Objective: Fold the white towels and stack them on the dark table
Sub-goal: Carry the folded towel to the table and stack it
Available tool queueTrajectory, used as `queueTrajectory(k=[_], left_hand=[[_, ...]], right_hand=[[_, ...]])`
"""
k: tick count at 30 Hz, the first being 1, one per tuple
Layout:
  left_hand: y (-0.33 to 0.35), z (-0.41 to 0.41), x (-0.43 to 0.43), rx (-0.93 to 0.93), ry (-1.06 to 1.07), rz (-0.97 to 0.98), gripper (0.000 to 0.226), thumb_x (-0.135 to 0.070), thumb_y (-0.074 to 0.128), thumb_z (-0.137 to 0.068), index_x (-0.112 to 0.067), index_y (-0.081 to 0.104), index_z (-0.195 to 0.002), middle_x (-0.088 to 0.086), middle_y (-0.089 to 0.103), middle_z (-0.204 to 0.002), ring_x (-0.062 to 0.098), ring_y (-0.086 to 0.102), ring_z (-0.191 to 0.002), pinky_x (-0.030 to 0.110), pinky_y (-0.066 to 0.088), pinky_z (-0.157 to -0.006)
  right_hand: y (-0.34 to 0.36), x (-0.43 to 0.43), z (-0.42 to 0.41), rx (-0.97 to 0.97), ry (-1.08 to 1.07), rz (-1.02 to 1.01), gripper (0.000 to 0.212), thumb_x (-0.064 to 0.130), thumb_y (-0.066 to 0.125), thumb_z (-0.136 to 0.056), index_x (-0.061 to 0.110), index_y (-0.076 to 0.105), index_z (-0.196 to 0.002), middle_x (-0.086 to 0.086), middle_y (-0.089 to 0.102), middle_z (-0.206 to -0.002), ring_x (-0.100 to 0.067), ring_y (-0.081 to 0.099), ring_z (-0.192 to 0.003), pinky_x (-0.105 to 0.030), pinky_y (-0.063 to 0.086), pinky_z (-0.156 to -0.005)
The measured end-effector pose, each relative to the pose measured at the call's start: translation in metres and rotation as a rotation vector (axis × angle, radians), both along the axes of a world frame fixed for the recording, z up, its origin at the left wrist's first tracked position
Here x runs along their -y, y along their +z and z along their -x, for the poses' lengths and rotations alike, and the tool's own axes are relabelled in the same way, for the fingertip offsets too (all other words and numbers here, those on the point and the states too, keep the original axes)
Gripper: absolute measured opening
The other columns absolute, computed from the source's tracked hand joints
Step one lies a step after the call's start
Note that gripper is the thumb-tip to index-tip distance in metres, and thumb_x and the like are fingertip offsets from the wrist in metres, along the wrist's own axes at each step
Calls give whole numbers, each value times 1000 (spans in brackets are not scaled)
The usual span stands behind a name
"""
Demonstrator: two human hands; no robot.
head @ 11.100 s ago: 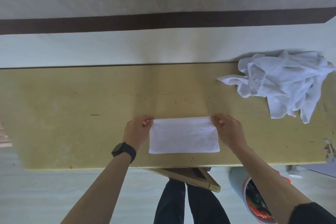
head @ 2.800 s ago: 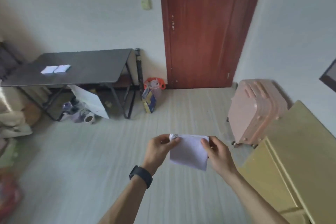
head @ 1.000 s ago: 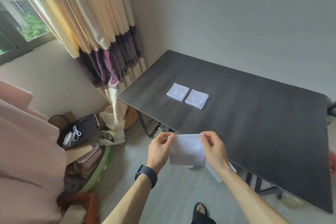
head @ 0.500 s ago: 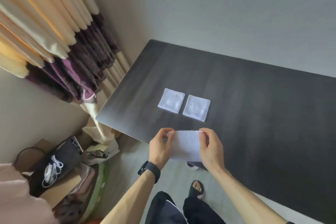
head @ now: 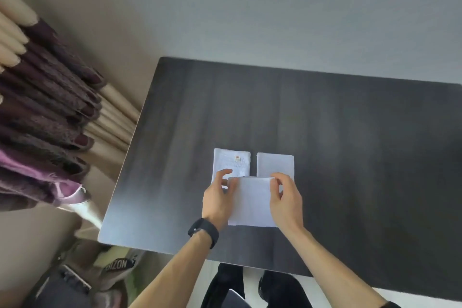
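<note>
Between the two hands, I am seeing a folded white towel (head: 252, 204) being held over the near part of the dark worktop (head: 350, 157). The left hand (head: 217, 199) is pinching the towel's left edge near its far corner, fingers curled round it, and the right hand (head: 285, 201) is pinching the right edge in the same way, so both are closed on the cloth. I cannot tell whether the towel's near edge is touching the worktop or hanging just above it. Just beyond the left hand, a second towel (head: 232, 161) with a small orange mark is lying flat on the worktop, its near end partly hidden behind the left fingers. Just beyond the right hand, a third towel (head: 275, 164), plain white, is lying flat beside it, with a narrow dark gap between the two. A black watch (head: 203, 231) is sitting on the left wrist. Well off to the left of the left hand, past the worktop's edge, a cream and purple curtain (head: 45, 112) is hanging.
</note>
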State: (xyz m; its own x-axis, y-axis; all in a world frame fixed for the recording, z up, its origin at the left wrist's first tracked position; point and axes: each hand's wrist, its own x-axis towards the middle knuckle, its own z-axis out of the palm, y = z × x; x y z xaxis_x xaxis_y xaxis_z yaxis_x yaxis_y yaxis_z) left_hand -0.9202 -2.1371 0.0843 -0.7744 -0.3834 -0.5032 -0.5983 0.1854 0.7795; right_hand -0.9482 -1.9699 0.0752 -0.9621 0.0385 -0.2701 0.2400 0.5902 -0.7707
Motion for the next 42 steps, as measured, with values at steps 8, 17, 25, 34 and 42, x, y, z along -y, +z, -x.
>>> queueTrajectory(k=[8, 17, 25, 34, 42], left_hand=[[-44, 66, 79, 58, -69, -20, 20, -42, 59, -94, -38, 58, -114, -13, 64, -103, 7, 63, -96, 38, 59, -73], [-77, 102, 101, 100, -149, -28, 17, -40, 56, -97, -37, 56, -114, -18, 63, -99, 2, 61, -91, 44, 61, -78], [-95, 113, 105, 97, -199, 21, 16, -43, 54, -97, -40, 55, -112, -14, 63, -99, 7, 63, -90, 45, 60, -78], [-98, 106, 108, 34, -269, 81, 16, -34, 58, -94, -43, 55, -107, -11, 63, -104, 8, 62, -92, 42, 59, -77], [-101, 103, 105, 53, -269, 93, 15, -39, 55, -95, -43, 53, -109, -9, 59, -105, 9, 61, -92, 44, 61, -75]], right_hand=[[-45, 67, 57, 62, -79, 23, 14, 27, 46, -102, 24, 59, -109, 14, 62, -103, -15, 59, -87, -24, 44, -76], [-70, 88, 84, 114, -101, -38, 18, 24, 45, -101, 23, 60, -112, 9, 66, -107, -12, 59, -98, -27, 48, -87], [-78, 92, 95, 169, -86, -106, 22, 29, 44, -103, 23, 56, -120, 6, 66, -110, -14, 60, -99, -26, 48, -86], [-80, 95, 95, 148, -62, -191, 24, 29, 44, -102, 20, 57, -120, 4, 66, -111, -14, 59, -98, -22, 45, -83], [-86, 94, 92, 150, -56, -282, 23, 33, 43, -102, 23, 57, -117, 6, 65, -109, -11, 57, -92, -19, 41, -74]])
